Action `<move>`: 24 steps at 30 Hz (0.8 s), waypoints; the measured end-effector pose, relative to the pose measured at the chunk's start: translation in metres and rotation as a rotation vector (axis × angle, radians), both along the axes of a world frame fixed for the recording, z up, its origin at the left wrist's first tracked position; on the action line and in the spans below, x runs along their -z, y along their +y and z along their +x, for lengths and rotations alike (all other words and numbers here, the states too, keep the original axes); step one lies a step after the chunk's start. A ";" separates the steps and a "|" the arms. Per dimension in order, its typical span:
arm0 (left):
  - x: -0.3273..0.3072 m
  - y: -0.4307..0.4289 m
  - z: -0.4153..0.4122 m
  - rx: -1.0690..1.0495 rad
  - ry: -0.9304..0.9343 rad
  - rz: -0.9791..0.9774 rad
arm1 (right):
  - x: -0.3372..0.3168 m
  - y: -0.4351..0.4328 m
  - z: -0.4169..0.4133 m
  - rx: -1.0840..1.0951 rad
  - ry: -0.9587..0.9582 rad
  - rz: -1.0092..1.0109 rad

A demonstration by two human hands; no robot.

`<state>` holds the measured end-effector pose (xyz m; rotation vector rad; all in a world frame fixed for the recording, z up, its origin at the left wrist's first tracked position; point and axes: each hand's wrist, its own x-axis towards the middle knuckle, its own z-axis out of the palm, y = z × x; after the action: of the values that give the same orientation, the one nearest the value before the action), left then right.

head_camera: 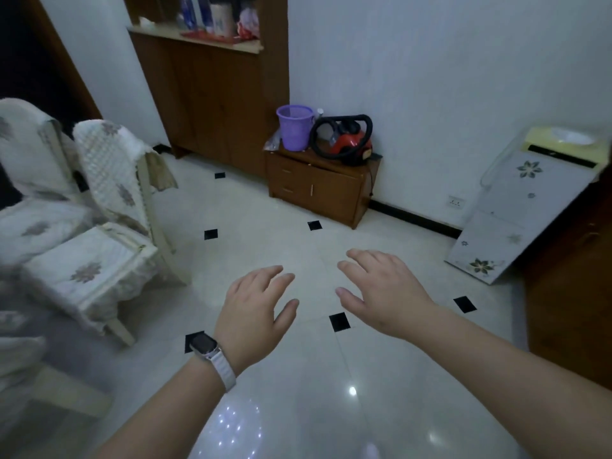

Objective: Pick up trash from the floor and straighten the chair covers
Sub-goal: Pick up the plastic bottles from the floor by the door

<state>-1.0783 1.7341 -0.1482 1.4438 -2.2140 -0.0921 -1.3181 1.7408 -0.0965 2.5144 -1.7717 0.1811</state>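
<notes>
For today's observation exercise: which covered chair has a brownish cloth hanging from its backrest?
The chair nearest the wooden cabinet; the cloth dangles at its backrest's edge, unlike the chair farther left.

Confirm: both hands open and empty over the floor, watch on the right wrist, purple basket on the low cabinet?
Wrong wrist: the head view shows the watch on the left wrist. The rest holds: left hand and right hand open and empty over the floor, purple basket on the low cabinet.

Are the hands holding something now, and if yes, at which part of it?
Nothing is held. The left hand and the right hand are both open, fingers spread, above the tiled floor.
</notes>
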 end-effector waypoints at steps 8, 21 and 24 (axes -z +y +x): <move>0.012 -0.081 0.052 -0.157 -0.053 0.080 | 0.023 -0.130 0.053 -0.158 -0.068 -0.002; -0.028 -0.303 0.081 -0.397 -0.190 0.114 | 0.020 -0.404 0.096 -0.378 -0.215 0.014; -0.029 -0.342 0.076 -0.402 -0.176 0.113 | 0.019 -0.446 0.096 -0.381 -0.212 0.056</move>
<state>-1.0022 1.3917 -0.1190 1.9979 -2.0295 0.0485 -1.2224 1.2952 -0.1158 2.9483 -1.3495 0.4357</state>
